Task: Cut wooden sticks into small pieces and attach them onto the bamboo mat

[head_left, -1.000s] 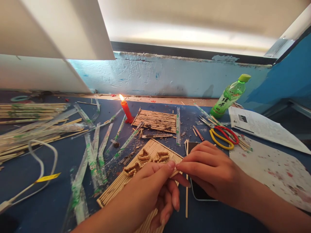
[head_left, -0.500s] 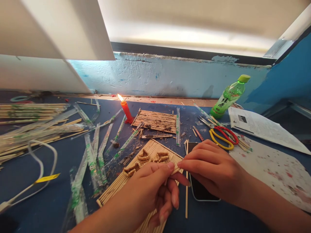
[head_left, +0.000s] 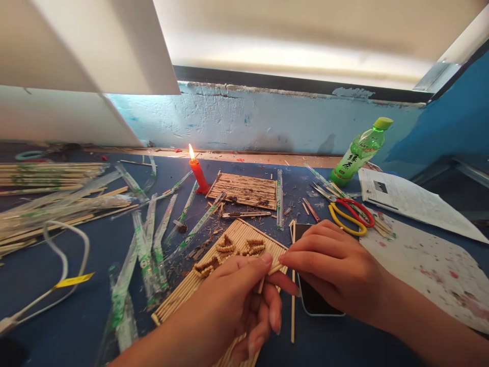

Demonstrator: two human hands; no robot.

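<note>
My left hand (head_left: 237, 300) and my right hand (head_left: 332, 267) meet fingertip to fingertip over the near bamboo stick mat (head_left: 183, 295). Between them they pinch a short thin wooden stick (head_left: 274, 268), each hand closed on one end. Small beaded wooden pieces (head_left: 229, 250) lie on the mat just beyond my left fingers. A long loose stick (head_left: 292, 311) lies on the blue table below my right fingers. A dark phone (head_left: 317, 303) sits under my right hand.
A lit red candle (head_left: 198, 173) stands behind the mat, beside a second stick mat (head_left: 246, 189). Red-and-yellow scissors (head_left: 351, 214), a green bottle (head_left: 359, 151) and papers (head_left: 412, 201) lie to the right. Wrapped chopsticks (head_left: 148, 239) and a white cable (head_left: 57, 255) cover the left.
Both hands stay pinched together on the short stick, with only slight shifts of the fingers. The candle flame flickers.
</note>
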